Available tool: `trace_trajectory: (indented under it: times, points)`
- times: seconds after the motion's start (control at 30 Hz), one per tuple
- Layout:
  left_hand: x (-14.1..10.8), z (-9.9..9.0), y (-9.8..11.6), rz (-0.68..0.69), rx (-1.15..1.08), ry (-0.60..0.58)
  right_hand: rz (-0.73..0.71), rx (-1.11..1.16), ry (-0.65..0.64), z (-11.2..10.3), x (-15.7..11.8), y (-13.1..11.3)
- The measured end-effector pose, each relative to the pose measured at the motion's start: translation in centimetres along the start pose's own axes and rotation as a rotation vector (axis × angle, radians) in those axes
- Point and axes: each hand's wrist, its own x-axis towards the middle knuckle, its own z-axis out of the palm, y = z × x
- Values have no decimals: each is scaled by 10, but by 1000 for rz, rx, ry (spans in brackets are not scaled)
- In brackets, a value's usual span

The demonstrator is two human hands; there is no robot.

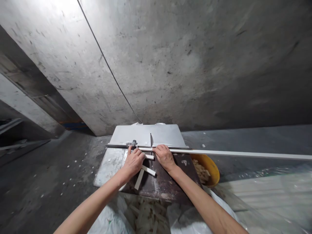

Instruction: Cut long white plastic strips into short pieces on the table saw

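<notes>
A long white strip (234, 152) lies along a dark straight fence (180, 148) on a small saw table (165, 185). A thin upright blade (150, 139) stands in the table's slot between my hands. My right hand (164, 157) is closed on the strip just right of the blade. To the left, my left hand (134, 161) presses the strip's end with bent fingers, its index finger reaching toward a small clamp-like block (133, 143) on the fence. Short white pieces (148, 170) lie loosely on the table near my left hand, partly under it.
A yellow bucket (214, 170) with cut pieces stands right of the table. White bags (109, 214) and a heap of offcuts (148, 214) sit below its near edge. Plastic-wrapped strips (268, 198) lie at right. A concrete wall (195, 65) rises behind, with a hanging cable (107, 63).
</notes>
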Motion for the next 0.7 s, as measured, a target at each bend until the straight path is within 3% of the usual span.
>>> trace_trajectory:
  times: [0.1,0.27,0.47,0.7]
  points:
    - [-2,-1,0,-12,-1,27,-1,1,-6,-1,-1,2]
    - [13,-3,-19,-219,32,103,22,3,-4,3,-2,0]
    - [46,9,-14,-178,59,22,57,0,3,1,-2,-5]
    - [56,20,-17,-232,85,-8,122,-31,6,-26,-25,41]
